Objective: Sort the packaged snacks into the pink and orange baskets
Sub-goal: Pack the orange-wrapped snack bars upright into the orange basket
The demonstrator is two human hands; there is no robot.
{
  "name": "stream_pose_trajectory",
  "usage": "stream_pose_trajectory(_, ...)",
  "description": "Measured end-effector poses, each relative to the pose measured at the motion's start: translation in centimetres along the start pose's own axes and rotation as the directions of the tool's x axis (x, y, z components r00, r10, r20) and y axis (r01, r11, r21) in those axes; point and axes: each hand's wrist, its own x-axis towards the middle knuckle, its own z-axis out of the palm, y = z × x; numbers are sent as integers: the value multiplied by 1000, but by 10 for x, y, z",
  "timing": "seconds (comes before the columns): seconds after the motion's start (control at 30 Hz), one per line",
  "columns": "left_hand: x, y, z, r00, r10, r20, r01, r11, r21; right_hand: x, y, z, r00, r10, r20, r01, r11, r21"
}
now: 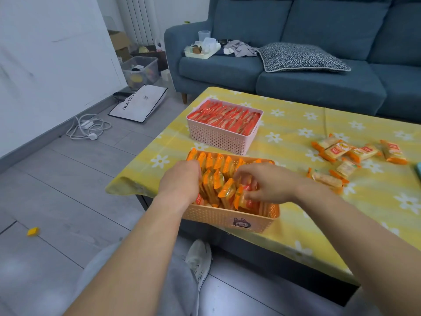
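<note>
The orange basket (227, 216) sits at the near corner of the table, packed with orange snack packets (216, 165) standing on edge. My left hand (182, 179) reaches into its left side, fingers curled down among the packets. My right hand (266, 181) is over the basket's right side, its fingers pinching an orange packet (245, 199) in the row. Behind it stands the pink basket (218, 140), filled with red snack packets (227, 117). Several loose orange packets (350, 153) lie on the table to the right.
The table carries a yellow flowered cloth (284, 124). A blue sofa (296, 71) with a patterned cushion stands behind it. On the grey floor at left lie a white cable (88, 127), a white bag (139, 103) and a small yellow piece (33, 231). My shoe (199, 258) is under the table edge.
</note>
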Motion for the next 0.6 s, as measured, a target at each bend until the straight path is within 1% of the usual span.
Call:
stream_pose_trajectory(0.1, -2, 6, -1, 999, 41, 0, -41, 996, 82, 3, -9, 17, 999, 2, -37, -9, 983, -183)
stream_pose_trajectory(0.17, -3, 11, -2, 995, 88, -47, -85, 995, 55, 4, -9, 21, 998, 7, -61, -20, 974, -225)
stream_pose_trajectory(0.23, -2, 19, 0, 984, 164, -74, -166, 986, -21, 5, -6, 20, 996, 36, -83, -50, 984, -174)
stream_pose_trajectory(0.3, -1, 26, 7, 971, 239, 13, -239, 971, -33, 5, -2, 18, 994, 59, -87, -69, 991, -112)
stream_pose_trajectory(0.37, 0, 31, 14, 956, 273, 111, -274, 962, -4, 3, 2, 12, 993, 52, -105, -53, 999, -2)
stream_pose_trajectory(0.4, 2, 32, 16, 950, 282, 132, -285, 959, 6, 1, 4, 7, 991, 47, -127, -40, 998, 55)
stream_pose_trajectory(0.43, 3, 33, 19, 949, 289, 129, -293, 956, 13, -2, 6, 2, 987, 42, -156, -26, 995, 98)
stream_pose_trajectory(0.5, 6, 36, 20, 955, 289, 72, -291, 956, 26, -9, 10, -9, 973, 43, -229, -7, 987, 158)
stream_pose_trajectory(0.6, 9, 42, 21, 975, 224, 1, -224, 974, 24, -18, 15, -23, 947, 86, -311, 27, 939, 342)
